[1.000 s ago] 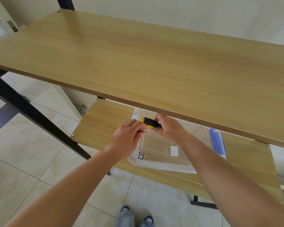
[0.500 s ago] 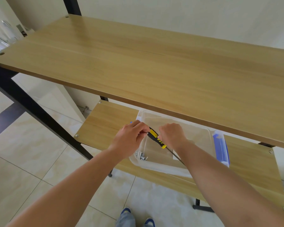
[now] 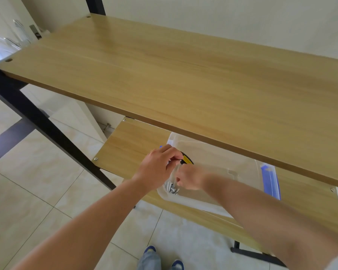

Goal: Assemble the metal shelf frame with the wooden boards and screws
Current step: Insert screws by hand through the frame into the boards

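Both hands are over the clear plastic bin (image 3: 219, 172) sitting on the lower board (image 3: 129, 145). My left hand (image 3: 158, 168) has its fingers curled, pinching something small right at the yellow and black screwdriver (image 3: 186, 160). Right hand (image 3: 189, 179) is curled too, reaching into the bin, but I can't tell what it's got. Loose screws (image 3: 171, 188) sit in the bin's near left corner. The upper board (image 3: 183, 75) rests on the black metal frame (image 3: 37, 117).
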